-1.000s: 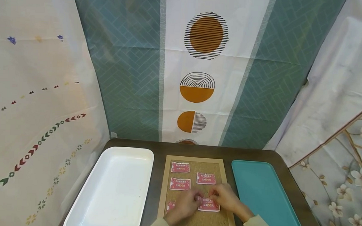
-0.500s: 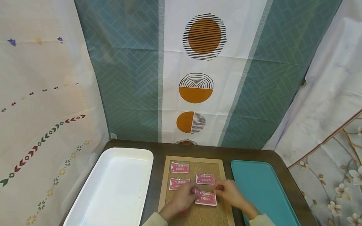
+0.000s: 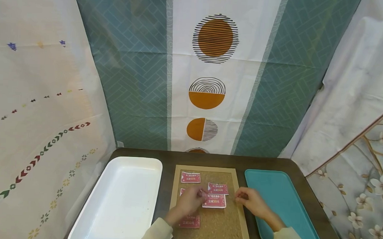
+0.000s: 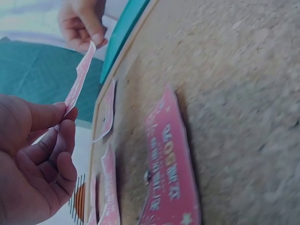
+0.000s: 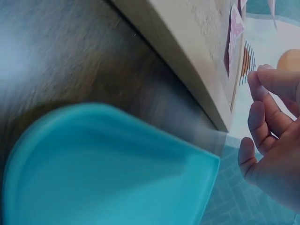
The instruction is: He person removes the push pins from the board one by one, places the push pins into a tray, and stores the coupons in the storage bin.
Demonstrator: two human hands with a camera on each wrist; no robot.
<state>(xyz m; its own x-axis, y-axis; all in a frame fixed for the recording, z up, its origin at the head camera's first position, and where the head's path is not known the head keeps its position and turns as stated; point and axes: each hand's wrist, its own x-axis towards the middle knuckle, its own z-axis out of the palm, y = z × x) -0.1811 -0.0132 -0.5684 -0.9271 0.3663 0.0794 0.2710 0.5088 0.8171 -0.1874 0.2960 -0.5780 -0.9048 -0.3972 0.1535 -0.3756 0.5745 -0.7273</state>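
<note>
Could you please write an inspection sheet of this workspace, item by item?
Surface: dark wooden table, bearing a framed cork board.
Job's things: one red coupon lifted off the board; four more coupons lie on it.
Clutter: white tray left of the board, teal tray right of it.
Hands: left hand pinches the lifted coupon's left end; right hand is apart from it, fingers curled, between board and teal tray.
Cables: nothing seen.
Surroundings: patterned cloth hangings on three sides.
</note>
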